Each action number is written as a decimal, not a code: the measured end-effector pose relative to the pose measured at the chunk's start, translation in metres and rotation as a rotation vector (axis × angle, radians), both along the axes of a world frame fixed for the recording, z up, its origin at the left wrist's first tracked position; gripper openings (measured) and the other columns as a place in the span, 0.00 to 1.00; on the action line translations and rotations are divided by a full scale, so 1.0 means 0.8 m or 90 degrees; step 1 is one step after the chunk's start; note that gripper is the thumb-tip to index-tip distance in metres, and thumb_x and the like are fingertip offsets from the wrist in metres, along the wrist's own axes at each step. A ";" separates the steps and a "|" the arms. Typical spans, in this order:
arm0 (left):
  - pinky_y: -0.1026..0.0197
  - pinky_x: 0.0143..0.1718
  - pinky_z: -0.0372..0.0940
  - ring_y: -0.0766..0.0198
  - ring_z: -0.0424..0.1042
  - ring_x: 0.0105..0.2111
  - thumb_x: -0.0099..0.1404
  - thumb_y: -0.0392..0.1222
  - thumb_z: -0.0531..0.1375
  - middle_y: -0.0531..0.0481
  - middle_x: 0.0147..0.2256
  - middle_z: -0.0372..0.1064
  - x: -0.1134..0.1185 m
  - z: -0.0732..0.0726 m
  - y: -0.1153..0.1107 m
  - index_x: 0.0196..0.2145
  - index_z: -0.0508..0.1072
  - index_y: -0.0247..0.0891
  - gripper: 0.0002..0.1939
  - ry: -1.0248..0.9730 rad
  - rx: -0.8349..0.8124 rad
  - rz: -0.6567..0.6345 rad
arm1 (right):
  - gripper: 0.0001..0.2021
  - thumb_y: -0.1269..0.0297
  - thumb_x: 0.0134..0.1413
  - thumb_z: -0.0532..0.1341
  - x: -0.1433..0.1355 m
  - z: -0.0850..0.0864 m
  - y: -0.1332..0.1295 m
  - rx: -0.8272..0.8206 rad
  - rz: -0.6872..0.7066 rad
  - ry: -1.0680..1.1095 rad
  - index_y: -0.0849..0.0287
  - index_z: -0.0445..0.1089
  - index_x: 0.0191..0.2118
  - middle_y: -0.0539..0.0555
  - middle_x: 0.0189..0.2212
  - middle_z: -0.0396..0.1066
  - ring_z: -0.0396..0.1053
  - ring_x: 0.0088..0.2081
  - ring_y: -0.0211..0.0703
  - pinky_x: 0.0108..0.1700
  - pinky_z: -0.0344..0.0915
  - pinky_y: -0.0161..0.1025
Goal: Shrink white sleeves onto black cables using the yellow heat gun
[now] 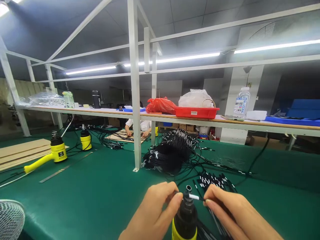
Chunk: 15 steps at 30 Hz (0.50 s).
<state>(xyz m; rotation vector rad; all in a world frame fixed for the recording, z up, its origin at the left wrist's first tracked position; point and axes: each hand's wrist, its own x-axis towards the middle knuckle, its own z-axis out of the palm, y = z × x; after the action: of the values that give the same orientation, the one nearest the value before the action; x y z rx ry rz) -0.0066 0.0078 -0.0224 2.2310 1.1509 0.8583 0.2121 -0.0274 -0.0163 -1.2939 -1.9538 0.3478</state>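
Between my two hands a thin black cable with a white sleeve (194, 197) is stretched level, just in front of the metal nozzle of an upright yellow-and-black heat gun (185, 216). My left hand (160, 205) pinches the cable's left side between thumb and forefinger. On the other side of the white part, my right hand (228, 206) pinches it with thumb and fingertip. Whether the cable touches the nozzle I cannot tell. Behind my right hand lies a pile of black cables with white-marked ends (215, 180).
A large coiled bundle of black cables (165, 158) lies beyond the shelf post (135, 100). Two more heat guns stand at the left, one yellow-handled (58, 150), near a metal ruler (55, 173). A white mesh fan guard (11, 218) is at lower left. Across the bench a person (140, 126) handles cables.
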 end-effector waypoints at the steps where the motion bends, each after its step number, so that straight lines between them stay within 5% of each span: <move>1: 0.62 0.36 0.56 0.61 0.63 0.34 0.73 0.55 0.46 0.53 0.31 0.65 0.001 0.001 0.001 0.30 0.65 0.42 0.20 -0.001 -0.009 0.007 | 0.16 0.51 0.63 0.49 -0.002 0.001 0.003 -0.017 0.002 -0.002 0.50 0.64 0.29 0.51 0.23 0.71 0.65 0.24 0.44 0.25 0.62 0.37; 15: 0.62 0.26 0.47 0.65 0.51 0.25 0.74 0.57 0.46 0.56 0.23 0.51 0.013 -0.008 0.030 0.23 0.57 0.39 0.25 -0.099 -0.026 0.009 | 0.16 0.54 0.66 0.49 -0.007 -0.008 0.033 -0.104 0.002 -0.011 0.54 0.56 0.27 0.45 0.21 0.58 0.52 0.24 0.37 0.24 0.49 0.35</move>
<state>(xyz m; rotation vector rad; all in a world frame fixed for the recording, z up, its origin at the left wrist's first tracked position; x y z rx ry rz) 0.0036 0.0315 -0.0291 2.0848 1.1031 0.9871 0.2068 -0.0009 -0.0228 -1.4006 -1.9758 0.5074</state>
